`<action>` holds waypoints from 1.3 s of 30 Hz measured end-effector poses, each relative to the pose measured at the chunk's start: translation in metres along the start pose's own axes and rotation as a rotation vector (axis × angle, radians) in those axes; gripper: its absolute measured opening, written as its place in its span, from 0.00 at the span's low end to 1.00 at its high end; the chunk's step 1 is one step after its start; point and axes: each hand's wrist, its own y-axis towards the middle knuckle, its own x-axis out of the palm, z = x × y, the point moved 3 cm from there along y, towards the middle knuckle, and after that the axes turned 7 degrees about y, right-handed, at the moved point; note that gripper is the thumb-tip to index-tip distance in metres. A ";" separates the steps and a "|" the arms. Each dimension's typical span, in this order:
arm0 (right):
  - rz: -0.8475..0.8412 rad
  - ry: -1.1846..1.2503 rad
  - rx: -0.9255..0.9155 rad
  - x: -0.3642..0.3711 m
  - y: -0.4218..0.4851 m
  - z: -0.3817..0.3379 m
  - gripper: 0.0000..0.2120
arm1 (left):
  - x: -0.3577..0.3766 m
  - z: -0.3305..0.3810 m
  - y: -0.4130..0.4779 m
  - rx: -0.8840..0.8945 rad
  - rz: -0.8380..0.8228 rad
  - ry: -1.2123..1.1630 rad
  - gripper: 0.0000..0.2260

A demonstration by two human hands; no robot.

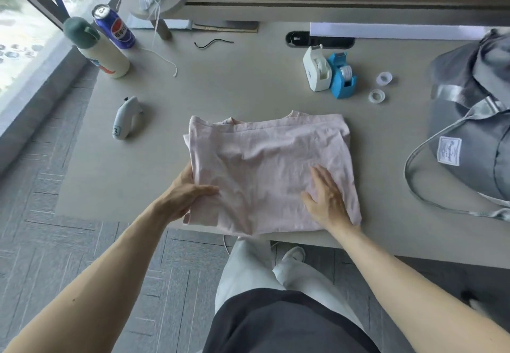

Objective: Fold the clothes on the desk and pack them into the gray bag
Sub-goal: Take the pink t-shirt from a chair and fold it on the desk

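A: Where's the shirt?

B: The pink shirt [270, 170] lies folded in a rough rectangle on the surface [248, 82], near the front edge and straight before the person.

A: And the hands?

B: The left hand [187, 195] grasps the shirt's left edge, thumb on top of the cloth and fingers tucked beneath it (so they're hidden). The right hand [327, 198] lies flat on the shirt near its front right corner, fingers straight and slightly spread, grasping nothing.

A: The bag?

B: The gray bag [474, 137] slumps at the right end of the surface, apart from the shirt, with a strap looping toward the front edge.

A: Anything else?

B: Behind the shirt, a white dispenser [316, 69] and a blue dispenser [342, 76] stand side by side, with two clear rolls [384, 78] just to their right. At the far left are a blue can [114, 28] and a cream bottle [96, 49] with a green cap. A small white gadget [125, 120] marked 3 lies left of the shirt.
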 end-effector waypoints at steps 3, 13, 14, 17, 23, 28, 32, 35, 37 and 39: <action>-0.171 0.707 0.326 -0.005 -0.002 -0.021 0.30 | 0.036 0.032 -0.002 0.079 -0.019 0.106 0.30; -0.299 1.565 0.593 -0.046 -0.020 -0.005 0.28 | 0.205 0.064 0.048 0.032 -0.166 0.324 0.49; -0.280 1.536 0.609 -0.050 -0.023 0.006 0.29 | 0.218 0.059 0.052 0.014 -0.199 0.323 0.49; -0.246 1.414 0.643 -0.061 -0.033 0.034 0.29 | 0.242 0.033 0.057 -0.030 -0.303 0.374 0.44; -0.045 0.912 0.647 -0.066 -0.040 0.046 0.11 | 0.236 0.000 0.049 -0.020 -0.359 0.490 0.26; 0.152 0.480 0.463 -0.078 -0.036 0.040 0.16 | 0.204 0.009 0.051 0.173 0.048 0.677 0.15; 0.202 0.287 0.487 -0.083 -0.043 0.047 0.13 | 0.165 0.001 0.054 0.112 0.289 0.858 0.22; 0.124 0.006 0.564 -0.075 -0.047 0.057 0.09 | 0.148 -0.007 0.054 -0.005 0.274 0.822 0.33; 0.120 -0.035 0.588 -0.073 -0.046 0.062 0.13 | 0.145 -0.014 0.056 -0.100 0.210 0.687 0.35; 0.116 0.057 0.616 -0.073 -0.042 0.062 0.18 | 0.143 -0.020 0.061 -0.161 0.188 0.590 0.33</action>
